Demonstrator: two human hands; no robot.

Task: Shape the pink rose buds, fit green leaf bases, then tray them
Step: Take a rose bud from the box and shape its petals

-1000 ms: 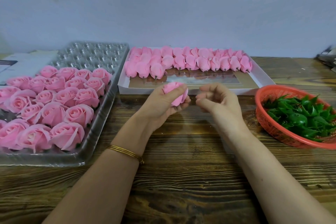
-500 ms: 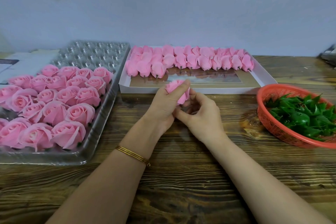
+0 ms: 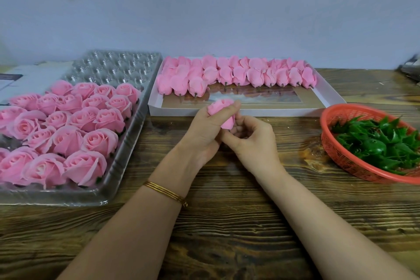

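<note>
Progress looks partway: left of the white box (image 3: 250, 112), finished roses (image 3: 79, 129) fill the nearer cups of the clear plastic tray (image 3: 113, 68), its far cups bare, while inside the box rows of unshaped buds (image 3: 227, 73) wait. Just in front of the box, the left hand (image 3: 204, 134) grips one pink rose bud (image 3: 221, 110) and the right hand (image 3: 254, 143) pinches its lower end, so shaping seems to be the step in hand. Right of the box, green leaf bases (image 3: 381, 141) lie heaped in the orange basket (image 3: 327, 120); this bud has none fitted yet.
</note>
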